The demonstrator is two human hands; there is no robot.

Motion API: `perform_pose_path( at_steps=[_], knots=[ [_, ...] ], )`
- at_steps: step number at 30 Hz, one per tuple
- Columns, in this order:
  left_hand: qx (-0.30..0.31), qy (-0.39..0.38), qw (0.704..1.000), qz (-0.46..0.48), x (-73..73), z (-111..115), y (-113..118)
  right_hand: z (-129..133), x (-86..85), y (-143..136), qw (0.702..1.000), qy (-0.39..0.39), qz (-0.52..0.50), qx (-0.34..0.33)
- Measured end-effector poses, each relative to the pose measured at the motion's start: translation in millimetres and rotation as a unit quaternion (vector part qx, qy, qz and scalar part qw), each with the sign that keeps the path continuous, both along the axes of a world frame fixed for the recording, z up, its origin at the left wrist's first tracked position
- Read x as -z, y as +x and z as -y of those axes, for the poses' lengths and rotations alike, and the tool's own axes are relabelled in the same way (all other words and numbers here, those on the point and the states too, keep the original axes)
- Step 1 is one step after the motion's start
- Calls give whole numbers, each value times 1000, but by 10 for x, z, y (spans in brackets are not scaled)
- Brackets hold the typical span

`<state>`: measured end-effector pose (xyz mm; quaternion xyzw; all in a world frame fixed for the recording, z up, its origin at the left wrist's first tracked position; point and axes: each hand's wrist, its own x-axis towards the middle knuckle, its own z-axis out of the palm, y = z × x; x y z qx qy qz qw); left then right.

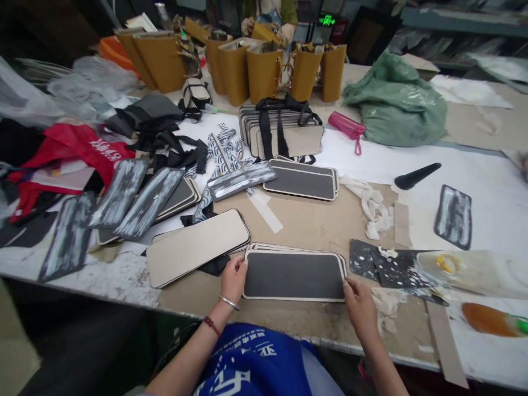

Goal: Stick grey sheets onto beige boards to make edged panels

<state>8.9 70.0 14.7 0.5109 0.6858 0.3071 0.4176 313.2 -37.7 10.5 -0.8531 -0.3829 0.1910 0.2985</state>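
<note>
A small stack of rounded rectangular boards, black face up with pale edges (293,274), lies on the table right in front of me. My left hand (233,278) grips the stack's left end. At the stack's right end my right hand (359,303) holds the near corner with its fingertips. A pale beige board (197,246) lies face down just left of my left hand, overlapping a black scrap.
Another black-faced stack (301,182) and a strapped pile of boards (284,132) lie farther back. Glue-smeared black pieces (136,201) fan out at left. Mustard paper bags (264,69) line the rear, a green plastic bag (396,102) at right. A person stands behind the bags.
</note>
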Motion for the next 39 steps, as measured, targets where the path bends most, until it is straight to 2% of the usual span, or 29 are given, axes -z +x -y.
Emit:
perform_pose_path(
  at_steps=[3, 6, 11, 18, 26, 34, 39],
  knots=[
    [40, -7, 999, 23, -38, -12, 20, -48, -94, -60, 993, 14, -95, 65],
    [65, 12, 998, 9, -100, -58, 85, -98, -130, -73, 991, 16, -121, 57],
    [63, 56, 994, -69, -163, -139, 247, -107, -137, -67, 995, 13, -88, 35],
    [47, 63, 989, -125, -99, -185, 303, -47, -105, -144, 999, -2, 10, 33],
    [52, 44, 987, -144, -69, -208, 286, -6, -111, -181, 999, 9, 8, 48],
    [56, 46, 985, -154, -134, -230, 326, 10, -116, -192, 997, 35, 14, 60],
    [82, 41, 983, -157, 22, -218, 294, 64, -54, -73, 999, 16, 41, 20]
  ],
)
